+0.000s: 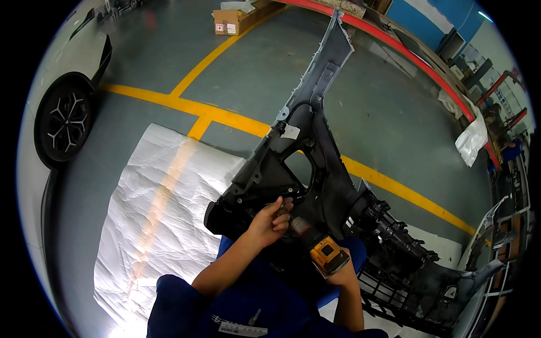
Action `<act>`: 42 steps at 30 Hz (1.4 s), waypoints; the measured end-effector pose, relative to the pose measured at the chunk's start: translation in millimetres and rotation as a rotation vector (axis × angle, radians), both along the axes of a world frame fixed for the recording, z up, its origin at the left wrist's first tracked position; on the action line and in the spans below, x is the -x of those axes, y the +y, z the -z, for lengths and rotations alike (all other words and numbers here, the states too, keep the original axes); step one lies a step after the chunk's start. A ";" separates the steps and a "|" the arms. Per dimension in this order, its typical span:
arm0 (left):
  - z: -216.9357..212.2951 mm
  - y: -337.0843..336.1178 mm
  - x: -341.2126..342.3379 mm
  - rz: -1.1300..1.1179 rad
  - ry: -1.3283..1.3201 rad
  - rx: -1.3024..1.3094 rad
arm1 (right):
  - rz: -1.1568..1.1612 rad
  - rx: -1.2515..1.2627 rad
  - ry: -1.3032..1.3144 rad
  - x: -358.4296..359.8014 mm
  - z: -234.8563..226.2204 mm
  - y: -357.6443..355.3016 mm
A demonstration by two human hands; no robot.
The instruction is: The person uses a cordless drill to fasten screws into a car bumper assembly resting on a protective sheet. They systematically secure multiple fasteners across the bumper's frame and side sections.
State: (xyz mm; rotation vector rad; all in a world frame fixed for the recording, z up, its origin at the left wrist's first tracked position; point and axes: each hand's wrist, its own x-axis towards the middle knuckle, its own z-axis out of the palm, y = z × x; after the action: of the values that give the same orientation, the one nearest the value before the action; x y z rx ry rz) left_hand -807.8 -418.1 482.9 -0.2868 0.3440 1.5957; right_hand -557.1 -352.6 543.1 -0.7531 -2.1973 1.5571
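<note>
A yellow and black cordless drill [326, 252] is in my right hand [342, 275], which wraps round its grip at the lower middle. Its chuck points up and left toward my left hand [271, 223]. The fingers of my left hand are curled together just ahead of the chuck; whatever they pinch is too small to make out. Both hands are over the inner side of a large black car bumper [324, 203]. One end of the bumper rises away from me, and its grille part stretches to the lower right. A small white label [290, 132] sits on its inner face.
A white foam sheet [163, 186] lies on the grey floor to the left, beside a white car [67, 50] with a dark wheel [65, 120]. Far off stand a cardboard box [239, 21] and a red-edged bench [394, 42]. White plastic wrap [471, 139] hangs at the right.
</note>
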 end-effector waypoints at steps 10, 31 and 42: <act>11.6 49.2 -0.9 -0.254 0.056 0.140 | 0.228 0.419 0.092 37.8 -10.0 13.5; 55.8 176.7 27.1 -0.535 0.160 0.116 | -0.058 0.343 -0.300 218.9 -54.7 171.5; 42.2 169.7 22.6 -0.486 0.250 0.279 | -0.203 0.214 -0.596 274.4 -56.0 208.1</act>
State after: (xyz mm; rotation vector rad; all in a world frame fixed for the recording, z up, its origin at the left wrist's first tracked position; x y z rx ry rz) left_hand -830.4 -248.4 440.6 -0.4071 0.7362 2.0705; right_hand -831.5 -144.5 599.0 -1.2232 -2.6072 1.8739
